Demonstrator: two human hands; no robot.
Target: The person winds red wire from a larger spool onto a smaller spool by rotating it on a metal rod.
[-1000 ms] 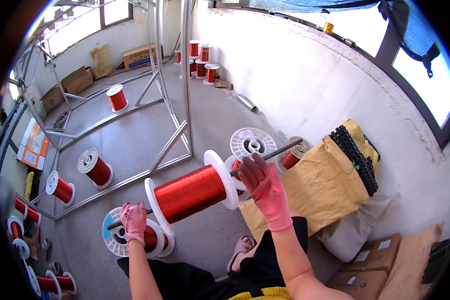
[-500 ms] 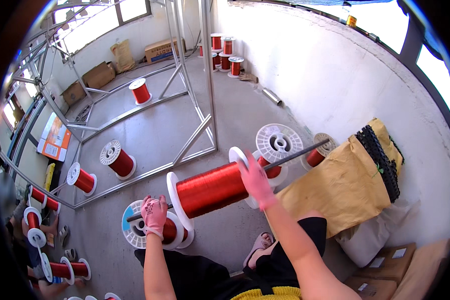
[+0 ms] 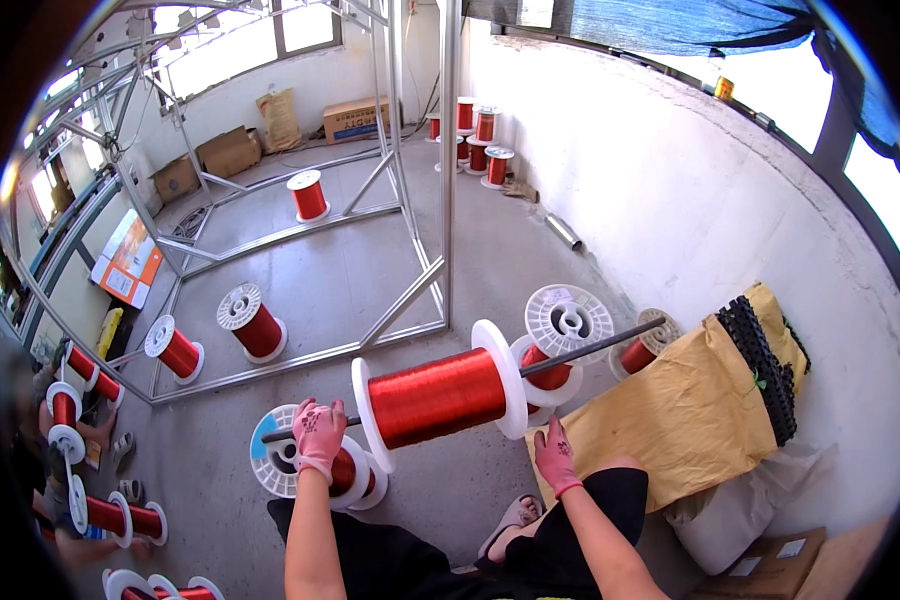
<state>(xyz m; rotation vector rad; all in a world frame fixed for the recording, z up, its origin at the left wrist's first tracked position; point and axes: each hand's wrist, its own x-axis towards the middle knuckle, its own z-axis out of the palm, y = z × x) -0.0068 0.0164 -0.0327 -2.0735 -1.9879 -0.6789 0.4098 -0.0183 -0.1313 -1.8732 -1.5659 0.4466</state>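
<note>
A large spool of shiny red wire [image 3: 437, 398] with white flanges sits on a dark rod [image 3: 600, 345] that runs through its core. My left hand [image 3: 319, 436], in a pink glove, is closed around the rod's left end. Below that hand stands a white spool with a blue label [image 3: 270, 470], partly hidden by it. My right hand [image 3: 556, 455], also gloved in pink, is off the spool with fingers apart, beside the brown paper sack [image 3: 650, 415]. The rod's right end passes over a white-topped spool [image 3: 570, 318]; whether it rests on anything I cannot tell.
A metal frame [image 3: 445, 200] stands on the floor ahead, with red wire spools [image 3: 253, 322] in and near it. More spools [image 3: 485, 150] are stacked by the wall. Cardboard boxes [image 3: 770, 565] lie at lower right. Another person handles spools [image 3: 105, 515] at far left.
My right hand has let go of the spool's right flange and dropped down and to the right. My left hand keeps its hold on the rod. The whole view has shifted slightly.
</note>
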